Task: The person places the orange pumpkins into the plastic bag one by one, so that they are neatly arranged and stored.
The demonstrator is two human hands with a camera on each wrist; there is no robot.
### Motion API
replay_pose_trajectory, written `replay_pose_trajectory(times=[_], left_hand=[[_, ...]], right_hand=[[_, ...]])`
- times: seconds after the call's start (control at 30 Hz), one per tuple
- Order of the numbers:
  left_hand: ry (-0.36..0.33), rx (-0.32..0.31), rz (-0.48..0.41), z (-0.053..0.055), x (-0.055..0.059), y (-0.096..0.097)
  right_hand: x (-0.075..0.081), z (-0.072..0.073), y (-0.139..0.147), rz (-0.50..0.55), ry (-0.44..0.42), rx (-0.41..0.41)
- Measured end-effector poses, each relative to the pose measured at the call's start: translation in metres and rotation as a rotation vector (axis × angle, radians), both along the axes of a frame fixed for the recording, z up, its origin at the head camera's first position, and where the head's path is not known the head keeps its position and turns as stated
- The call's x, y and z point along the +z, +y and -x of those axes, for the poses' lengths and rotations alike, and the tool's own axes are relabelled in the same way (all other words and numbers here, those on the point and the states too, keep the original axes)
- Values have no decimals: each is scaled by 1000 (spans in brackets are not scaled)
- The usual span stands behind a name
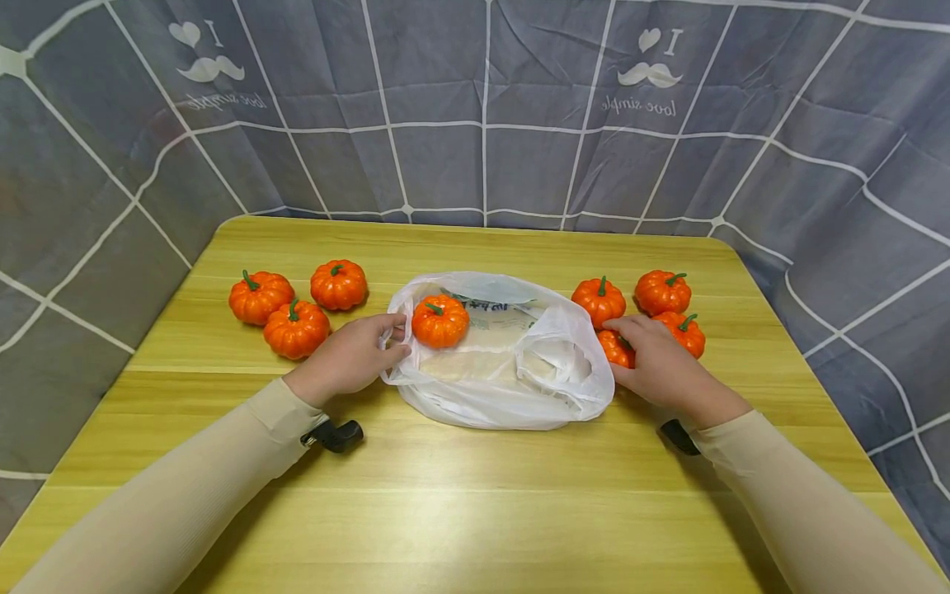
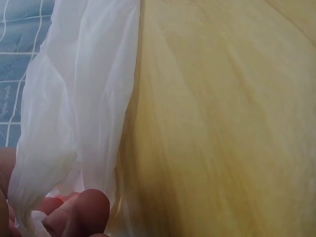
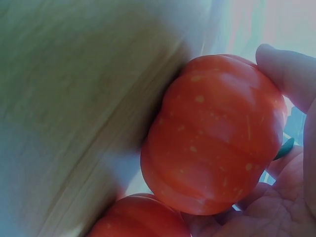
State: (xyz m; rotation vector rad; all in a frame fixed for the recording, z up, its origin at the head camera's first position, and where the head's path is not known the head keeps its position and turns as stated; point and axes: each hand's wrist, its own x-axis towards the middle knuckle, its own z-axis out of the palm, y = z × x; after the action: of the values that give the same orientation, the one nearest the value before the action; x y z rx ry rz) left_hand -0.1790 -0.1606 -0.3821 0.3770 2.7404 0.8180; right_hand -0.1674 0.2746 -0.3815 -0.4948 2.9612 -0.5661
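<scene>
A white plastic bag point(image 1: 490, 412) lies with its mouth spread wide, and one small orange pumpkin point(image 1: 441, 321) with a green stem sits inside at its left. My left hand point(image 1: 356, 353) holds the bag's left rim; in the left wrist view, fingers point(image 2: 89, 212) are curled at the thin white plastic. Just beyond the bag's right side, my right hand point(image 1: 660, 363) grips another pumpkin point(image 1: 616, 350), partly covered by the hand. In the right wrist view, thumb and fingers lie on opposite sides of this pumpkin point(image 3: 217, 133), close to the tabletop.
Three pumpkins point(image 1: 297, 330) are grouped on the left of the wooden table point(image 1: 475, 511). Near my right hand are three others, one beside the bag point(image 1: 598, 302) and two farther right point(image 1: 663, 292). A grey curtain point(image 1: 445, 99) with white lines hangs behind the table and at both sides.
</scene>
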Motion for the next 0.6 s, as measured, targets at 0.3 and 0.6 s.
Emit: replay_pose_trajectory(times=[0.3,0.6], left_hand=[[3,0,0,2,-4,0],[8,-8,-1,3,-7,-1]], right_hand=[[-1,0,0,2,6,-5],[-2,0,0,-4,13,-2]])
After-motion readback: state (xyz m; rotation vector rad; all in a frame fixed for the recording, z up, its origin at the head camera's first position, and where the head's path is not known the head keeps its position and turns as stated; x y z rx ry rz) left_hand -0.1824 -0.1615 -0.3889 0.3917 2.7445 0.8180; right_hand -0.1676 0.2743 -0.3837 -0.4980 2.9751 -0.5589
